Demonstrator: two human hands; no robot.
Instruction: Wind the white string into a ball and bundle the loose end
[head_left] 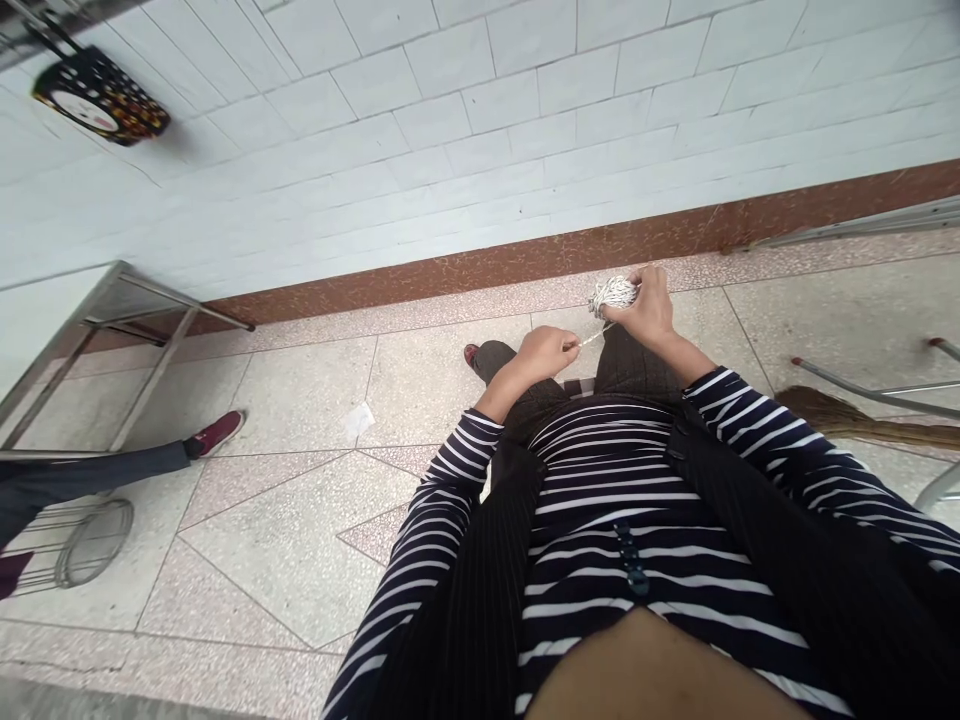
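Observation:
A bundle of white string (615,295), possibly thin cord, is held in my right hand (651,312), with fingers and thumb closed around its right side. From the bundle a short strand (594,337) runs down and left to my left hand (549,355). There the fingers are pinched together on the strand, which looks taut. Both hands are in front of my lap, above my dark trousers, and the two are a small distance apart. My palm hides part of the bundle's right side.
At left is a metal-framed table (127,290), with another person's leg and maroon shoe (219,433) near a wire stool (94,540). A scrap of paper (358,420) lies on the tiled floor. A broom (832,412) and metal chair legs (877,395) are at right. A white tiled wall (480,130) stands ahead.

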